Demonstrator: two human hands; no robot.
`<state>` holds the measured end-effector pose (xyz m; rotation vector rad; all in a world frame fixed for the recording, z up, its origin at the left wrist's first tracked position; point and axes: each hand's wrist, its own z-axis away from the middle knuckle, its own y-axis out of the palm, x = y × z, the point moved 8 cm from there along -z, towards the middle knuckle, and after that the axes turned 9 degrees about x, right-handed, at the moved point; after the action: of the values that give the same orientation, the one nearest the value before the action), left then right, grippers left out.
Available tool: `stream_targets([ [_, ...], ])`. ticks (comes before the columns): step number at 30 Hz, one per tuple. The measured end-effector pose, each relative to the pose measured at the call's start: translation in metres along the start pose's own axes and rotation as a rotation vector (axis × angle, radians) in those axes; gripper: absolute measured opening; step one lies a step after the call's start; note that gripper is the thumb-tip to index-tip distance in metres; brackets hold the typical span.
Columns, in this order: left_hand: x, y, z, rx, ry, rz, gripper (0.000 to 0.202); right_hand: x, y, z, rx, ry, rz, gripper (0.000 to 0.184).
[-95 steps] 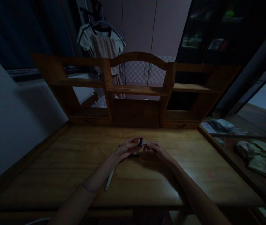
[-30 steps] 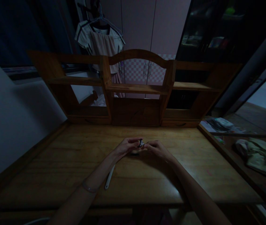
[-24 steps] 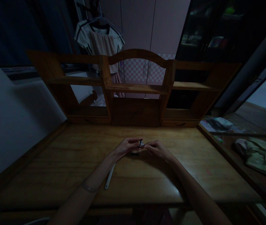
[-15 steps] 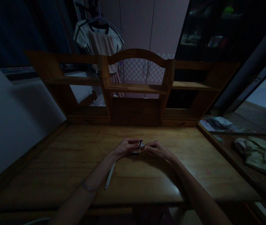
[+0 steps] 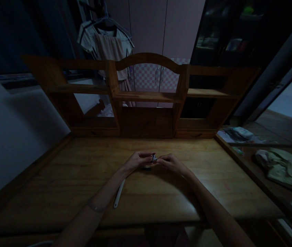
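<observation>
In the dim light my left hand [image 5: 137, 161] and my right hand [image 5: 171, 162] meet over the middle of a wooden desk [image 5: 58, 185]. Both pinch a small shiny metal object [image 5: 154, 158] between their fingertips; it is too small and dark to name. A long pale strap-like thing [image 5: 118, 195] lies on the desk under my left forearm. A thin bracelet [image 5: 93, 206] circles my left wrist.
A wooden hutch with shelves [image 5: 146, 96] stands along the desk's back edge. Clothes on a hanger [image 5: 107, 44] hang behind it, before pink cupboard doors [image 5: 161, 31]. Right of the desk, crumpled cloth [image 5: 284, 169] and papers [image 5: 238, 134] lie on a lower surface. A pale wall [image 5: 9, 137] borders the left.
The hands keep their pinch on the small object, with only slight finger shifts. The view has drifted a little, sliding the scene leftward.
</observation>
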<state>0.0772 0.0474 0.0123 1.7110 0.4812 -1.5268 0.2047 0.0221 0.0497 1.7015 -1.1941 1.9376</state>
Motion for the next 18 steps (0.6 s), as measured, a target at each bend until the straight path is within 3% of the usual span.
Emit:
stream_targets([
  [12, -0.001, -0.009, -0.007, -0.110, 0.062, -0.138, 0.048, -0.004, -0.003, 0.003, -0.137, 0.055, -0.003, 0.050],
  [18, 0.003, -0.011, -0.009, -0.102, 0.081, -0.121, 0.042, -0.002, -0.011, 0.003, -0.248, 0.040, 0.175, 0.052],
])
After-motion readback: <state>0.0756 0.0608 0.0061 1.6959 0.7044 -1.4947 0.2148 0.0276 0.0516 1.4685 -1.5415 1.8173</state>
